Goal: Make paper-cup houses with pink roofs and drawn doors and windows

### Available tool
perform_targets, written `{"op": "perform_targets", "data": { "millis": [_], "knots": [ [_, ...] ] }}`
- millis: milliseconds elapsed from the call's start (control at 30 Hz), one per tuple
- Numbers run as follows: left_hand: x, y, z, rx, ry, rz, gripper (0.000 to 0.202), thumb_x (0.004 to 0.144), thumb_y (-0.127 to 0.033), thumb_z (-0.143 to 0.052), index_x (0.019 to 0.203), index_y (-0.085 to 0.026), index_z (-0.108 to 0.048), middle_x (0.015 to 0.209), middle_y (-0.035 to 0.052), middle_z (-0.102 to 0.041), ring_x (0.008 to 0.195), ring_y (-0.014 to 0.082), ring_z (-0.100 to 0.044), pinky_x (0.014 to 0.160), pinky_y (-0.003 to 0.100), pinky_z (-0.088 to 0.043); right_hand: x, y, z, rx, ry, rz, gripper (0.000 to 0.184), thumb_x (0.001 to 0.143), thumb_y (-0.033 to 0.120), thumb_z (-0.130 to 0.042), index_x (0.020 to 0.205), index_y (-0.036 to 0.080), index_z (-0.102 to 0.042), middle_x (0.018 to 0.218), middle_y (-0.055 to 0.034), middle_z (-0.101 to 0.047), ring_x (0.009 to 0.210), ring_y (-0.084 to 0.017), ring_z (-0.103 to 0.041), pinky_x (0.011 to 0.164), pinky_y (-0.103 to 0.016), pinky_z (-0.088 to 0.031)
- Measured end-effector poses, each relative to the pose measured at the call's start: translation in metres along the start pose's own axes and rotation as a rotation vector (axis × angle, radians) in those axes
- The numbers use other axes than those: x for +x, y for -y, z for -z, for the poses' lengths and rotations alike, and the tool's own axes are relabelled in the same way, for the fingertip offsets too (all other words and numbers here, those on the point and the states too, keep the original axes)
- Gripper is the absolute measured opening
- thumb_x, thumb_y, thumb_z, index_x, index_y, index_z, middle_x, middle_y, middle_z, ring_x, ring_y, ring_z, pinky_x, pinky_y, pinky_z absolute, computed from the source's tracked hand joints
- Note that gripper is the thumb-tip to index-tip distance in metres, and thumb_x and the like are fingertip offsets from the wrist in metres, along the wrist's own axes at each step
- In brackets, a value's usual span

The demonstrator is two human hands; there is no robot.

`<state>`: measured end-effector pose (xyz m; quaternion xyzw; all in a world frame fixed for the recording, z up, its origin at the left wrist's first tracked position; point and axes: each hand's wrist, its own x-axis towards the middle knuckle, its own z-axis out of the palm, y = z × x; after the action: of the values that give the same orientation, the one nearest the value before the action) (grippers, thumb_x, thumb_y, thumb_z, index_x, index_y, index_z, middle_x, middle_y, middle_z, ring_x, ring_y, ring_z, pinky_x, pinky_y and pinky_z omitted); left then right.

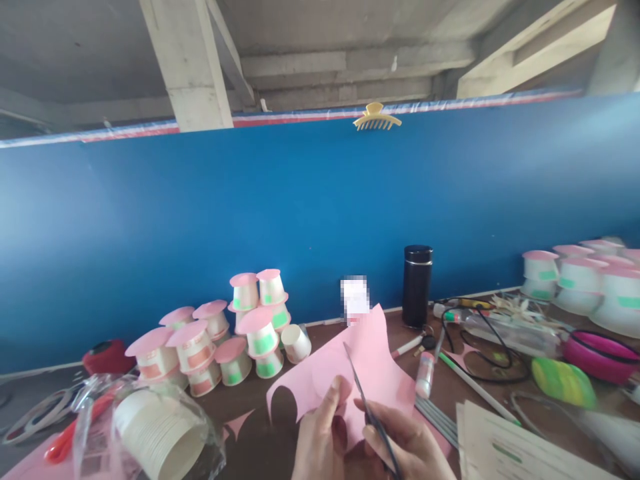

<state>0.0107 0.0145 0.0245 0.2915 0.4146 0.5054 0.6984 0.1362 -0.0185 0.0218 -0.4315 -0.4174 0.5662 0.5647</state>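
Note:
My left hand (317, 437) grips a sheet of pink paper (377, 353), thumb pressed on top. A round outline or disc shape (327, 373) shows in the sheet above the thumb, and a curved piece is gone from its left edge. My right hand (407, 437) is closed around dark-handled scissors (367, 403), whose blades lie along the paper just right of the round shape. Whether the blades are apart is hard to make out. A pink offcut (239, 423) lies on the table to the left.
Stacked paper cups with pink disc tops (257, 333) stand at left, more (583, 280) at far right. A bagged cup stack (160, 430) lies front left. A black flask (417, 287), glue stick (425, 375), cables and papers (520, 447) occupy the right. A blue partition (300, 200) stands behind.

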Motion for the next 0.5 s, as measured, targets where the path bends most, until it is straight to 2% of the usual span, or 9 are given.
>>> {"op": "perform_targets", "data": {
  "millis": [133, 267, 367, 500],
  "knots": [
    [0.005, 0.004, 0.01, 0.144, -0.073, -0.05, 0.048, 0.073, -0.063, -0.06, 0.078, -0.017, -0.071, 0.068, 0.0055, -0.066, 0.069, 0.0239, -0.062, 0.061, 0.034, -0.05, 0.002, 0.0, 0.008, -0.055, 0.067, -0.04, 0.046, 0.063, 0.051, -0.079, 0.099, 0.023, -0.077, 0.06, 0.0014, -0.059, 0.055, -0.011, -0.048, 0.054, -0.022, -0.043],
    [0.007, 0.008, 0.014, 0.251, -0.102, -0.06, 0.046, 0.074, -0.061, -0.059, 0.081, -0.018, -0.073, 0.061, 0.0065, -0.064, 0.074, 0.0294, -0.064, 0.066, 0.039, -0.051, 0.002, 0.001, 0.009, -0.045, 0.022, -0.068, 0.047, 0.063, 0.053, -0.079, 0.099, 0.023, -0.077, 0.059, 0.0022, -0.057, 0.053, -0.009, -0.045, 0.051, -0.02, -0.04],
    [0.009, 0.01, 0.016, 0.276, -0.093, -0.071, 0.043, 0.071, -0.06, -0.063, 0.085, -0.021, -0.074, 0.061, 0.0068, -0.064, 0.078, 0.0321, -0.064, 0.07, 0.041, -0.051, 0.001, 0.005, 0.008, -0.068, 0.013, -0.078, 0.049, 0.059, 0.053, -0.081, 0.097, 0.023, -0.077, 0.059, 0.0019, -0.057, 0.055, -0.01, -0.047, 0.053, -0.021, -0.043],
    [0.009, 0.009, 0.021, 0.31, -0.047, -0.078, 0.047, 0.073, -0.064, -0.058, 0.076, -0.02, -0.074, 0.057, 0.0067, -0.062, 0.074, 0.0322, -0.064, 0.07, 0.043, -0.05, 0.001, 0.01, 0.009, -0.087, 0.007, -0.083, 0.049, 0.057, 0.054, -0.081, 0.096, 0.024, -0.078, 0.06, 0.0014, -0.058, 0.057, -0.012, -0.049, 0.055, -0.022, -0.044]
  ]
}}
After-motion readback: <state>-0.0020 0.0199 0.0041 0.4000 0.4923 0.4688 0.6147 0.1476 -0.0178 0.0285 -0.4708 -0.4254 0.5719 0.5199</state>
